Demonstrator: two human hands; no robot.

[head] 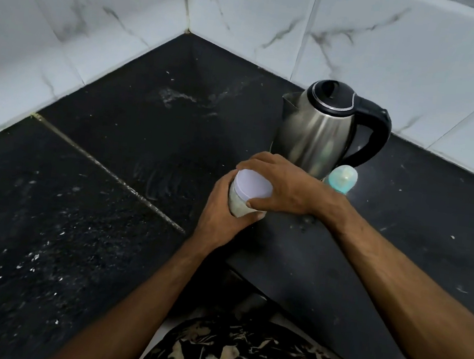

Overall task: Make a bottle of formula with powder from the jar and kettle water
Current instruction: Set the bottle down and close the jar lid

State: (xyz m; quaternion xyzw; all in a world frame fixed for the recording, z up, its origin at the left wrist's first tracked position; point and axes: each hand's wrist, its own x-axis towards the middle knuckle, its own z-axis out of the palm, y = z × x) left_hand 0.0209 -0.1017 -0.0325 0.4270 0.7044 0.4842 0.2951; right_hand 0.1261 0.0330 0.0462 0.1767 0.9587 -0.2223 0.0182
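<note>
A clear jar (237,201) of pale powder with a white lid (252,186) sits in the middle of the view over the black counter. My left hand (221,216) wraps around the jar's body. My right hand (282,186) grips the lid's rim from the right and from behind. A steel kettle (318,132) with a black lid and handle stands just behind the hands. A baby bottle with a teal cap (343,179) stands beside the kettle's base, partly hidden by my right wrist.
The black stone counter (110,194) meets white marble-look tiled walls (86,14) in a corner at the back. A joint line crosses the counter at the left. The counter's front edge runs under my right forearm.
</note>
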